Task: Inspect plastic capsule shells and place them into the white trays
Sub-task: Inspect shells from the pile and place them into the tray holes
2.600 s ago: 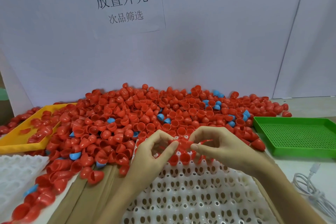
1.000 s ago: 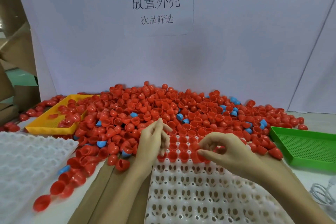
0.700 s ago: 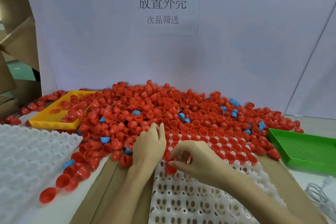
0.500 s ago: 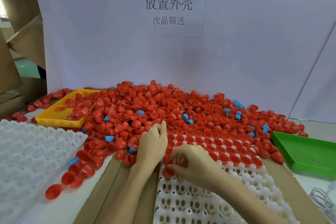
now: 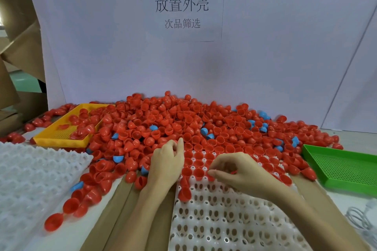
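A big heap of red capsule shells (image 5: pixel 183 126), with a few blue ones, lies against the back board. The white tray (image 5: pixel 224 220) with round cells lies in front of me; its far rows hold seated red shells (image 5: pixel 199 172). One red shell (image 5: pixel 184 193) sits at the tray's left edge. My left hand (image 5: pixel 166 163) rests at the tray's far left corner, fingers stretched toward the heap, with nothing visibly held. My right hand (image 5: pixel 238 171) hovers over the filled rows, its curled fingers pinching a red shell that is mostly hidden.
A second white tray (image 5: pixel 30 179) lies at the left and a yellow tray (image 5: pixel 61 140) with some shells behind it. A green perforated tray (image 5: pixel 342 167) is at the right, with a white cable (image 5: pixel 361 220) nearer me. Brown cardboard (image 5: pixel 130 210) lies under the tray.
My right hand has moved right from the tray's left corner, leaving a red shell at the left edge. My left hand has stayed at the tray's corner.
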Tool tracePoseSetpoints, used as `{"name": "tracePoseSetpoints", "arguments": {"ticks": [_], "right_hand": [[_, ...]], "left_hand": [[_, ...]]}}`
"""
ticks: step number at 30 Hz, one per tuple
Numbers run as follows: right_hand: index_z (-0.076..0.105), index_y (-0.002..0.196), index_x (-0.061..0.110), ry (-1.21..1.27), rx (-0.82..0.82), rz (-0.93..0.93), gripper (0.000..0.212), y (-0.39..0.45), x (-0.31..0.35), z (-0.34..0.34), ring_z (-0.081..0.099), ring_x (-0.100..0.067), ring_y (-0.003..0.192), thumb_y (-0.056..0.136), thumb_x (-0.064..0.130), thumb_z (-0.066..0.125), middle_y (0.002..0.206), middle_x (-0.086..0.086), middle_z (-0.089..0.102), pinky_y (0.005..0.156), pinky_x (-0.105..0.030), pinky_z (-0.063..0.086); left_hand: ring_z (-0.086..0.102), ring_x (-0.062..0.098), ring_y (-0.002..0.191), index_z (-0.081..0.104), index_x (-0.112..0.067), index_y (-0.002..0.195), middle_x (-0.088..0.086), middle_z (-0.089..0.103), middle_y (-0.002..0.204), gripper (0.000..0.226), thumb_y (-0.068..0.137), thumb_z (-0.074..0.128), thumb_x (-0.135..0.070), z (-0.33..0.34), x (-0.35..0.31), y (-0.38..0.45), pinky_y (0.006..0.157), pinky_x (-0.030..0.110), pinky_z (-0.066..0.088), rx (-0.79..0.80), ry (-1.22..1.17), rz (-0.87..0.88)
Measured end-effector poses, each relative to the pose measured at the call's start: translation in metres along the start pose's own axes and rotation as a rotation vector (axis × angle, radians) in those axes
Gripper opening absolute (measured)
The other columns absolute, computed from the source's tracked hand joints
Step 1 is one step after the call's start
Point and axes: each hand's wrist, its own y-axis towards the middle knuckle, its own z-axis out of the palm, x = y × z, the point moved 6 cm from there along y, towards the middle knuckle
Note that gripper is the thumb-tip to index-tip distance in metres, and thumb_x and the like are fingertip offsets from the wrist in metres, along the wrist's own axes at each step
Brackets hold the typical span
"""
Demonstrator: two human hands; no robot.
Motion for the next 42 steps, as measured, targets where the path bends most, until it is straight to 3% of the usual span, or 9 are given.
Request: {"name": "tracePoseSetpoints", "arguments": {"ticks": [3, 5, 9, 12, 22, 27, 30, 35, 42], "right_hand": [[0.078, 0.091, 0.028, 0.126, -0.057, 0.105, 0.02, -0.021, -0.028, -0.037, 0.06, -0.011, 0.057, 0.094, 0.045, 0.067, 0.073, 0.002, 0.073, 0.056, -0.021, 0.051], [0.08, 0.09, 0.032, 0.24, -0.133, 0.157, 0.019, -0.035, -0.047, -0.061, 0.06, -0.013, 0.058, 0.095, 0.044, 0.066, 0.071, 0.0, 0.071, 0.057, -0.021, 0.051], [0.082, 0.091, 0.029, 0.365, -0.31, 0.196, 0.023, -0.046, -0.078, -0.083, 0.059, -0.013, 0.061, 0.101, 0.034, 0.062, 0.07, 0.001, 0.068, 0.059, -0.022, 0.052], [0.082, 0.09, 0.025, 0.438, -0.428, 0.172, 0.026, -0.045, -0.087, -0.082, 0.054, -0.012, 0.054, 0.105, 0.028, 0.06, 0.065, 0.0, 0.061, 0.051, -0.018, 0.047], [0.078, 0.091, 0.015, 0.332, -0.555, 0.087, 0.024, -0.043, -0.092, -0.079, 0.051, -0.007, 0.047, 0.106, 0.014, 0.059, 0.055, 0.0, 0.058, 0.048, -0.016, 0.042], [0.077, 0.091, 0.022, 0.249, -0.549, 0.074, 0.023, -0.042, -0.094, -0.078, 0.052, -0.006, 0.048, 0.105, 0.018, 0.06, 0.056, -0.001, 0.062, 0.051, -0.016, 0.042], [0.077, 0.09, 0.024, 0.22, -0.557, 0.044, 0.022, -0.044, -0.09, -0.079, 0.051, -0.004, 0.047, 0.105, 0.019, 0.061, 0.056, 0.0, 0.062, 0.049, -0.016, 0.042], [0.076, 0.089, 0.023, 0.224, -0.578, 0.005, 0.022, -0.046, -0.083, -0.081, 0.05, -0.005, 0.046, 0.105, 0.018, 0.061, 0.055, 0.002, 0.062, 0.049, -0.013, 0.038], [0.076, 0.089, 0.024, 0.215, -0.58, -0.009, 0.023, -0.048, -0.08, -0.08, 0.053, -0.005, 0.047, 0.105, 0.018, 0.061, 0.056, 0.002, 0.062, 0.05, -0.015, 0.041]], "left_hand": [[0.057, 0.004, 0.051, 0.06, -0.025, 0.099, -0.005, 0.06, 0.058, 0.036, 0.103, 0.05, -0.059, 0.011, -0.003, -0.004, 0.056, 0.029, 0.049, 0.193, 0.102, 0.045], [0.062, 0.002, 0.064, 0.05, -0.031, 0.124, -0.005, 0.06, 0.07, 0.049, 0.096, 0.051, -0.071, 0.018, -0.006, -0.01, 0.059, 0.024, 0.046, 0.364, 0.172, 0.07], [0.059, 0.021, 0.121, 0.031, -0.037, 0.146, 0.002, 0.055, 0.135, 0.075, 0.089, 0.047, -0.083, 0.025, -0.009, -0.019, 0.096, 0.036, 0.05, 0.502, 0.269, 0.1], [0.047, 0.015, 0.139, 0.021, -0.038, 0.154, -0.009, 0.039, 0.152, 0.079, 0.092, 0.046, -0.08, 0.031, -0.014, -0.027, 0.111, 0.035, 0.043, 0.535, 0.275, 0.138], [0.05, 0.005, 0.131, 0.028, -0.044, 0.15, -0.022, 0.043, 0.142, 0.062, 0.097, 0.042, -0.074, 0.031, -0.005, -0.02, 0.106, 0.029, 0.045, 0.508, 0.296, 0.212], [0.056, 0.0, 0.073, 0.054, -0.04, 0.12, -0.014, 0.053, 0.077, 0.023, 0.104, 0.05, -0.055, 0.026, -0.01, -0.012, 0.066, 0.018, 0.044, 0.275, 0.192, 0.253], [0.056, 0.005, 0.06, 0.061, -0.035, 0.1, -0.008, 0.055, 0.064, 0.008, 0.106, 0.056, -0.038, 0.02, -0.012, -0.001, 0.059, 0.019, 0.045, 0.121, 0.07, 0.213], [0.056, 0.008, 0.073, 0.061, -0.02, 0.104, -0.007, 0.058, 0.086, 0.004, 0.105, 0.058, -0.018, 0.013, -0.018, 0.039, 0.063, 0.017, 0.04, -0.03, 0.2, 0.223], [0.054, 0.015, 0.101, 0.062, -0.015, 0.117, -0.002, 0.055, 0.11, 0.014, 0.104, 0.06, -0.02, 0.036, -0.039, 0.098, 0.089, 0.035, 0.052, 0.144, 0.459, 0.392]]}}
